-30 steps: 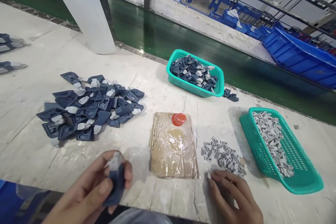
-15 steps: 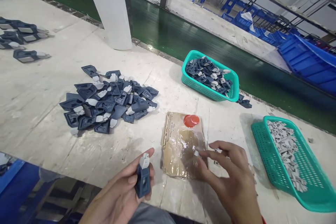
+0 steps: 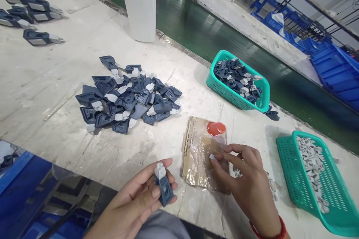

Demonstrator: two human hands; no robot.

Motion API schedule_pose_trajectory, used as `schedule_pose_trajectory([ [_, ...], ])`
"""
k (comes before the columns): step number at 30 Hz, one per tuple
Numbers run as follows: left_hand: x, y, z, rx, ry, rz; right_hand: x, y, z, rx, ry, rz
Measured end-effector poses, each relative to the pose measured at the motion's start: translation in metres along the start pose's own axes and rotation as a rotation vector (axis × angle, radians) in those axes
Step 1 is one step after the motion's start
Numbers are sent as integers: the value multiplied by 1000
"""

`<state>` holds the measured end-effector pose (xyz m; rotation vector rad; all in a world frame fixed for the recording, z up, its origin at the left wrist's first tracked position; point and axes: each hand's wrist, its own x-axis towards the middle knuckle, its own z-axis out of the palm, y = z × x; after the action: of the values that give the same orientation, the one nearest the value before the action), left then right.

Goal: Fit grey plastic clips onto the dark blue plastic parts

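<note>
My left hand (image 3: 143, 198) is closed around a dark blue plastic part (image 3: 166, 191) with a light grey tip (image 3: 160, 171) pointing away from me. Between thumb and fingertips, my right hand (image 3: 246, 179) pinches a small white plastic piece (image 3: 212, 157) over the tape-covered cardboard (image 3: 196, 171). A red, glossy round cap-like thing (image 3: 216, 129) sits at the cardboard's far end. Left of the cardboard lies a loose pile of similar blue and grey parts (image 3: 126, 102). Some small grey pieces (image 3: 271, 186) are partly hidden behind my right hand.
A green basket (image 3: 224, 91) of blue-grey parts stands at the back; another green basket (image 3: 294, 183) with small grey pieces is at right. A white bottle (image 3: 141, 7) stands by the green belt (image 3: 182, 22). More assembled parts (image 3: 42, 38) lie far left.
The whole scene has shifted in view as the head turned. My right hand now shows the white piece more plainly in its pinch; my left hand keeps hold of the blue part, slightly turned.
</note>
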<state>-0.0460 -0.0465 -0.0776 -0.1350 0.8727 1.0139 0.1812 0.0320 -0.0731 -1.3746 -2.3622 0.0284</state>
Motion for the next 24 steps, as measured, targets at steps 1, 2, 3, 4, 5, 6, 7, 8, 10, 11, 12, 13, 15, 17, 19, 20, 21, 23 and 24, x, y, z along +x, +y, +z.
schedule_pose_trajectory([
  [1,0,-1,-1,29,3,3,0,0,1,-3,0,-5],
  [2,1,-2,-2,61,6,9,0,0,1,-4,0,-10],
  [3,1,-3,-4,98,9,18,0,0,1,-7,0,-12],
  [4,2,-4,-5,137,12,29,1,0,1,-8,-1,-13],
  [5,2,-4,-5,174,15,43,1,-1,1,-9,-2,-12],
  [6,3,-5,-5,207,17,57,1,-1,-1,-10,0,-13],
  [7,3,-5,-5,230,19,69,2,-3,-2,-13,9,-16],
  [8,3,-6,-4,240,20,73,2,-4,-5,-16,23,-20],
  [10,3,-6,0,228,21,73,2,-6,-9,-16,69,-18],
  [11,3,-6,2,224,27,75,2,-7,-11,-14,95,-7],
  [12,4,-6,3,223,36,78,2,-7,-12,-14,116,7],
  [13,4,-7,4,235,46,89,1,-7,-13,-15,126,18],
  [15,5,-9,5,288,54,128,-1,-6,-11,-18,119,17],
  [17,7,-11,4,360,42,187,-4,-9,-10,-21,106,6],
  [19,8,-12,3,456,29,258,-7,-16,-9,-4,111,23],
  [20,8,-13,3,502,34,286,-9,-22,-10,20,114,40],
  [21,8,-14,3,543,43,304,-11,-28,-10,59,111,54],
  [23,8,-14,2,594,42,306,-14,-41,-10,158,78,44],
  [24,9,-14,1,607,29,302,-15,-46,-9,205,62,23],
])
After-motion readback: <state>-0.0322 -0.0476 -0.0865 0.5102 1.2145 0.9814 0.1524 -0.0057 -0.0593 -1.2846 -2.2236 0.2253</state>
